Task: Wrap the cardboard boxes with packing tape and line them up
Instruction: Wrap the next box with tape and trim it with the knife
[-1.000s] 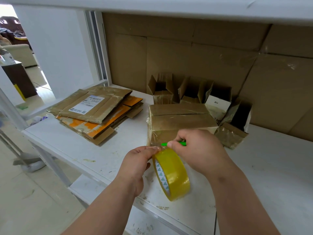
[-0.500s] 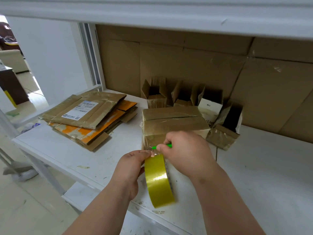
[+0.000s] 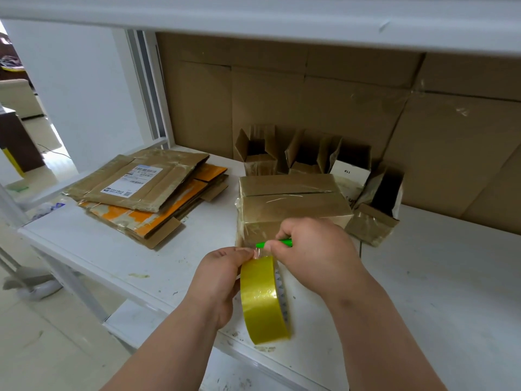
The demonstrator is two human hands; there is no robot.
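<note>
Yellow packing tape hangs as a roll at the lower centre of the frame, gripped at its top edge by the left hand, whose fingers curl round the rim. The right hand meets it there, fingers closed round a green cutter whose tip pokes out toward the left, right at the top of the roll where a clear bit of tape shows. Both hands touch at the roll.

Just beyond the hands, at mid-frame, sits a closed cardboard box, glossy with tape, on the white table. Behind it, against the cardboard backing wall, stand several small open boxes, and one more leans at the right. To the left of centre lies a stack of flattened cartons, the top one carrying a shipping label, orange ones under it. A white shelf spans the top of the frame.
</note>
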